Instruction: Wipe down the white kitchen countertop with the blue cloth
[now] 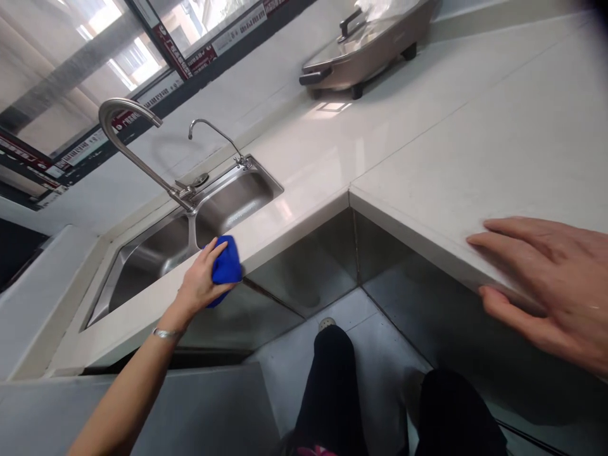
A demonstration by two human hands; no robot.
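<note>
My left hand (198, 285) grips a blue cloth (228, 261) and presses it around the front edge of the white countertop (280, 228), just in front of the double sink (237, 202). The thumb is on the lower side, and the fingers lie over the top. Farther right, my right hand (553, 282) is at the edge of the other counter wing. Its fingers are stretched over the top and the thumb is apart, lower down by the front face. It holds nothing, and slight blur hides whether it touches the counter.
A large curved faucet (137, 152) and a small, thin tap (216, 130) rise behind the sink. An electric pan with a glass lid (365, 57) stands at the back. Beneath the counter, a cabinet door (190, 411) hangs open at lower left. My legs (332, 392) stand in the inner corner.
</note>
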